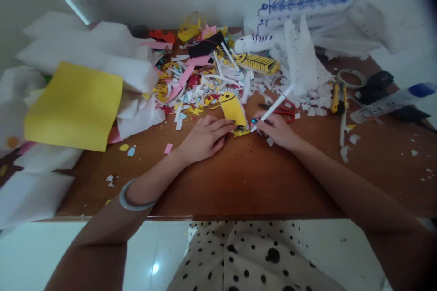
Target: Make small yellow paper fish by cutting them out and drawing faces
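One yellow fish against left hand

No words, numbers, labels or brands can be read; the faint markings on the long translucent plastic tube with a blue end are too blurred to make out.

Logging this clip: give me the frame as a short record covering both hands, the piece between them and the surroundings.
left hand: fingers on the lower end of a yellow, paper-like fish shape with black lines
right hand: grips a slim white pen, tip at the fish's tail edge; contact unclear
surface: brown wooden table
behind: heap of white, pink and yellow scraps
left side: flat yellow sheet over white padded material
right side: yellow-and-black utility knife; translucent tube with blue end
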Available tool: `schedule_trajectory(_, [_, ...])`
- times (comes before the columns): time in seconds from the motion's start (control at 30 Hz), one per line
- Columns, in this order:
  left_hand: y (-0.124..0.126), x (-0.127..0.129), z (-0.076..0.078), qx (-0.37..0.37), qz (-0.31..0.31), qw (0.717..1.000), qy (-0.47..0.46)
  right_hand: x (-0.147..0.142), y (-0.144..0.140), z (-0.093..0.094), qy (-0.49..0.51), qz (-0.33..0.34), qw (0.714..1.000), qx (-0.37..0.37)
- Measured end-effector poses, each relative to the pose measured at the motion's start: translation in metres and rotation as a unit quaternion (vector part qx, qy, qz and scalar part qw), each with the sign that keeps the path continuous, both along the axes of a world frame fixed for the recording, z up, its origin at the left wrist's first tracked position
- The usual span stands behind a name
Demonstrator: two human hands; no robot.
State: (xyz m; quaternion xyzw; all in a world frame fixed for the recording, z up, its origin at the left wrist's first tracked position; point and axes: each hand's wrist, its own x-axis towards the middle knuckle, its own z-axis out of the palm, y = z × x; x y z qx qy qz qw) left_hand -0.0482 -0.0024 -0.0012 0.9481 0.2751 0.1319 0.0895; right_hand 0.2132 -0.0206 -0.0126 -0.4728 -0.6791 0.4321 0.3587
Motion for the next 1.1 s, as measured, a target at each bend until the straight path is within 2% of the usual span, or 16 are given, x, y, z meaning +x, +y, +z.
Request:
schedule_trajectory(0.1, [0.000,0.000,0.000,-0.002,0.000,1.000,0.001,0.000,0.001,0.000,0.014,0.017,1.000,0.003])
schedule_trajectory(0.27, [-0.001,0.000,0.001,-0.003,0.000,1.000,-0.003,-0.001,-0.001,0.002,-0.039,-0.007,0.999,0.010])
schedule_trajectory(0.43, [0.000,-0.001,0.004,-0.006,-0.013,1.000,-0.007,-0.003,-0.002,0.003,0.047,-0.012,0.999,0.008])
schedule_trajectory(0.53, [0.001,-0.002,0.004,0.001,-0.022,1.000,-0.001,-0.003,-0.002,0.002,0.064,-0.026,0.997,0.047])
schedule_trajectory(0.7, [0.000,-0.002,0.004,-0.004,-0.018,1.000,-0.012,-0.002,-0.005,0.001,0.009,-0.047,0.993,0.104])
schedule_trajectory(0.8, [0.000,-0.002,0.005,-0.021,-0.002,0.999,-0.027,0.000,-0.008,0.003,-0.029,-0.003,0.985,0.172])
schedule_trajectory(0.93, [0.000,-0.002,0.005,-0.035,0.004,0.999,-0.032,-0.002,-0.012,0.006,-0.092,0.052,0.958,0.268])
schedule_trajectory(1.1, [0.001,-0.002,0.003,-0.039,-0.004,0.999,-0.029,-0.005,-0.012,0.003,-0.150,0.076,0.936,0.308])
